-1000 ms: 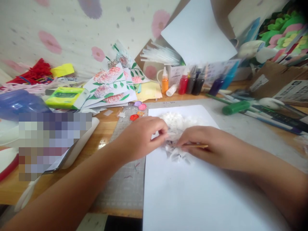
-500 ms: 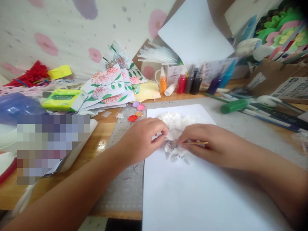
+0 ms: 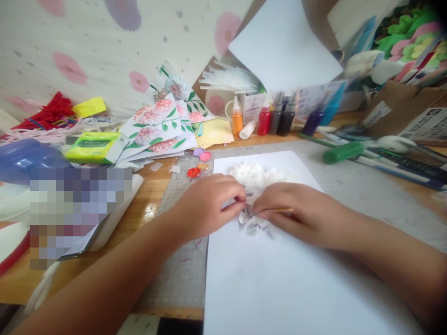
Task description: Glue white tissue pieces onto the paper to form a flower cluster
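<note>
Over a large white sheet of paper (image 3: 265,284), my two hands nearly meet at the fingertips. My right hand (image 3: 307,211) pinches a thin wooden stick (image 3: 283,210), its tip hidden by the fingers. Thumb and forefinger of my left hand (image 3: 213,202) are pressed together beside it; whatever lies between them is too small to make out. Just below the fingertips is a small bunch of crumpled white petals (image 3: 256,227). Fluffy white clusters (image 3: 246,173) lie on the sheet beyond my hands, partly covered by my right hand.
A grey cutting mat (image 3: 174,274) lies under the sheet. Small paint pots (image 3: 193,172) stand left of it. Behind are paint bottles (image 3: 263,121) and flower pictures (image 3: 153,125). A green marker (image 3: 342,152) and brushes lie right, a phone-like device (image 3: 101,232) left.
My right hand has moved slightly left with the stick, closing the gap to my left fingertips. A white petal seen at the left fingertips before is now hidden.
</note>
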Demonstrator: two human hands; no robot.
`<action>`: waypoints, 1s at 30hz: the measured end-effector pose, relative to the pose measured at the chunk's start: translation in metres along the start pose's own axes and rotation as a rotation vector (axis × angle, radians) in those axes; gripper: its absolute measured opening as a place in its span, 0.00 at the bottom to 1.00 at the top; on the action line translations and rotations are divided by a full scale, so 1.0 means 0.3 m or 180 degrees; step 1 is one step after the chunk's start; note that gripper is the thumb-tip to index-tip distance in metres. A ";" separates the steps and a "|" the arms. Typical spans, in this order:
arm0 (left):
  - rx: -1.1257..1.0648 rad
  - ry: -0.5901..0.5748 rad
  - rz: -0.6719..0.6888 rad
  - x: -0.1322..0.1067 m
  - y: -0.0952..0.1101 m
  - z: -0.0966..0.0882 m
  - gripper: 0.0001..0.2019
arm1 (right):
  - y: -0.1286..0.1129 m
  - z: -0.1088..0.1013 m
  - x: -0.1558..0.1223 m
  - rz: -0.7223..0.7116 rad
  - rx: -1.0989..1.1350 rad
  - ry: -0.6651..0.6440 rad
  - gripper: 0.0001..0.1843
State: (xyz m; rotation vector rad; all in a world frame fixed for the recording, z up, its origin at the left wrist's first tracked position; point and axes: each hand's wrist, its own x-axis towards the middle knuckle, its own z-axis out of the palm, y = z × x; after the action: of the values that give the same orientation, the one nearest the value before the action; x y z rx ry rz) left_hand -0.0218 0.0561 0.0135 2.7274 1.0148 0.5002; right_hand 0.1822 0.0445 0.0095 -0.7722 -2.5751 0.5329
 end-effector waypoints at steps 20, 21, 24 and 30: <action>-0.0260 0.0221 0.0047 0.001 0.001 -0.007 0.08 | 0.011 -0.032 -0.012 0.0181 0.0082 -0.0126 0.16; -0.0278 0.0253 0.0005 0.000 0.002 -0.006 0.07 | 0.012 -0.036 -0.014 0.0226 0.0057 -0.0118 0.16; -0.0328 0.0243 -0.0043 -0.002 0.009 -0.004 0.04 | 0.012 -0.043 -0.016 0.0307 0.0004 -0.0147 0.15; -0.0300 -0.0062 0.0310 0.006 0.024 0.000 0.05 | 0.005 -0.046 -0.015 0.0190 -0.0067 -0.0231 0.14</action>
State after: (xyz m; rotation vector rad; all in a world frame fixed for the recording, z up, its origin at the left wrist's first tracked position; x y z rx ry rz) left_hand -0.0161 0.0519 0.0160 2.7020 0.8347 0.5223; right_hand 0.1929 0.0462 0.0194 -0.8541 -2.6351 0.5625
